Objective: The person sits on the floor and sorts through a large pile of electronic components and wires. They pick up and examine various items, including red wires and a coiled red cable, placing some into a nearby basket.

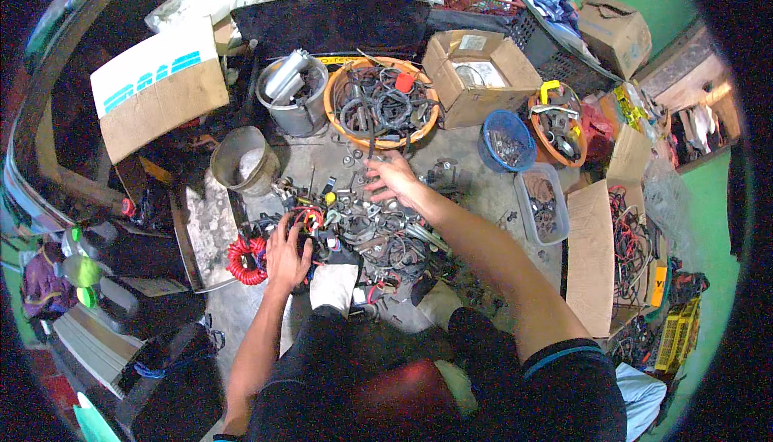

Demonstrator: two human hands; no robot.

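A heap of metal clamps, brackets and small hardware (392, 243) covers the floor in front of me. My left hand (288, 258) rests palm down on the heap's left side, fingers spread over dark parts and thin red wires (313, 217). Right beside it lies a coiled red cable (246, 261). Over the far side of the heap reaches my right hand (391, 181), its fingers apart and nothing visible in them. Just beyond its fingertips stands an orange basket (436, 117) filled with black hoses and cables (386, 107).
Behind the heap stand a grey bucket (296, 117), an empty-looking pail (259, 173) and an open cardboard box (462, 101). To the right are a blue basket (508, 161) of small metal parts, a clear plastic tub (563, 230) and a carton (586, 261) of wires.
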